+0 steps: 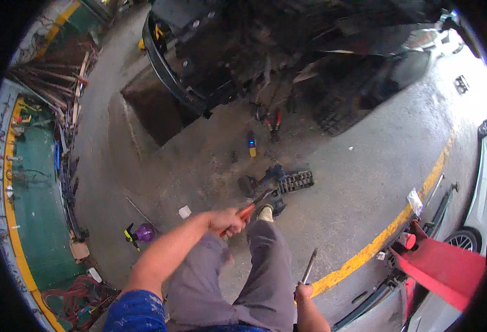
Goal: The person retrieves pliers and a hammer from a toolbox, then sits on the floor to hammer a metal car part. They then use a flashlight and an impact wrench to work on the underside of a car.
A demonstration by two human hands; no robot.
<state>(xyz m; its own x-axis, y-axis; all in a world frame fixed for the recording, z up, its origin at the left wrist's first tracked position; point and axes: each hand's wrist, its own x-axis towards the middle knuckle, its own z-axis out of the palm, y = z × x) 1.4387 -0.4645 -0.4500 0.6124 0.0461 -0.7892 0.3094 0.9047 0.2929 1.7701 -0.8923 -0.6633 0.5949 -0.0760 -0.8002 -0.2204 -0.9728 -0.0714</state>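
My left hand (227, 222) is closed around an orange-handled tool (246, 210) with a dark metal end, held above my legs and pointing forward. My right hand (304, 292) grips a bare metal rod (311, 265) low at my right side. Just beyond my shoe (266, 213), a dark mechanical assembly with a slotted block (295, 180) lies on the concrete floor. Past it are a yellow device with a blue light (251, 145) and red-handled pliers (277, 123).
A dark raised vehicle body (199, 61) overhangs ahead. Cluttered metal and wooden pieces (74, 94) line the left. A purple spray bottle (144, 232) stands at my left. A red stand (442, 265), long bars and a light-coloured car (484, 182) are on my right.
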